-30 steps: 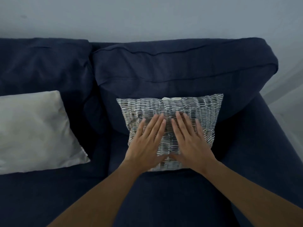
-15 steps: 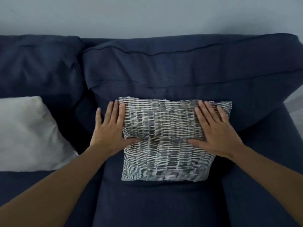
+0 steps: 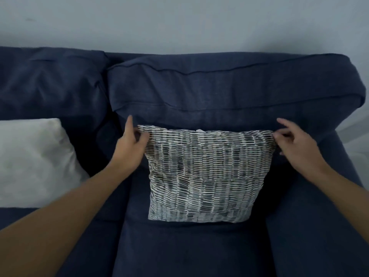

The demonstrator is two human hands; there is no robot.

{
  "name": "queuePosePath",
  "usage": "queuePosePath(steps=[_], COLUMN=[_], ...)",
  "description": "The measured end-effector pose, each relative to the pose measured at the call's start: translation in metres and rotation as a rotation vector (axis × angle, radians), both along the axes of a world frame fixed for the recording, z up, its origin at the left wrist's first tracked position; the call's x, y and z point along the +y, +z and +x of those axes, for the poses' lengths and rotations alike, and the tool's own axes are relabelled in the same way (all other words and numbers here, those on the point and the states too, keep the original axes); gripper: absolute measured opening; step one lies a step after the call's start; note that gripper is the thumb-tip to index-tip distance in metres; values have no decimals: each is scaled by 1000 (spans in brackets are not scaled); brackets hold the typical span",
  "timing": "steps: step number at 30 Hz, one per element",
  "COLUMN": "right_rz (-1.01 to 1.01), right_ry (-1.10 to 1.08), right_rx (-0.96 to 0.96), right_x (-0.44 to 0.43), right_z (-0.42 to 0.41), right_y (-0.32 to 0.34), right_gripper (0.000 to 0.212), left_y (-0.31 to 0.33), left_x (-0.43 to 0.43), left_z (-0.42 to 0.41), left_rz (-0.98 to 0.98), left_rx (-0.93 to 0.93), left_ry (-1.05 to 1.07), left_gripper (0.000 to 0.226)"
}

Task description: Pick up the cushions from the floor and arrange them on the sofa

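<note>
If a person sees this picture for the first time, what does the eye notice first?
The patterned cushion stands out, leaning on the dark blue sofa. The left hand and right hand pinch its top corners. A pale cushion lies at far left.

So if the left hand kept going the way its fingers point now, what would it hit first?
Most likely the sofa's dark blue back cushion. The left hand pinches the patterned cushion's top left corner, fingers pointing up toward it; depth is unclear, so it may already touch.
</note>
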State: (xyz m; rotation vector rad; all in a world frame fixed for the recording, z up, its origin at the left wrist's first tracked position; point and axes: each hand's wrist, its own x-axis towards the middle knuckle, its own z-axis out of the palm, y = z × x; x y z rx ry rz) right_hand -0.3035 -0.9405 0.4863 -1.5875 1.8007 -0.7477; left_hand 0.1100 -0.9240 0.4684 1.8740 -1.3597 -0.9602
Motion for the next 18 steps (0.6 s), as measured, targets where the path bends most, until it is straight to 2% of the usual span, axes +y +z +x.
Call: queuePosePath(steps=[2,4,5,6,8,9,15,18], right_rz=[208,341,339,305,217,191,168,113], right_ry=[-19,19,14,-9,-48,-50,-68,-154], right_rx=[-240,-344,-329,-302,-257,-235,-160,-232], right_x=[-7,-6,-4,-3,-2,-3,-2,3], right_z=[-6,-17,-23,-27,-30,-32,-26,-33], right_y=[8,13,14,15,20,19,15,22], right_gripper=[40,56,64,58,18,10,11,16], left_y=[6,12,15,19,27,33,35,45], left_x=[-16,-22,-22,-21,-16,-14,-5,-1], left_z=[5,14,18,21,25,23,18,27], left_rz=[-9,-46,-69,-96,-141,-152,-197,-213], left_rx=[44,-11,-13,-15,-100,-153,-259,-268], left_ry=[41,6,-9,-7,-13,-18,2,102], left_gripper=[44,12,17,19,10,11,23,22])
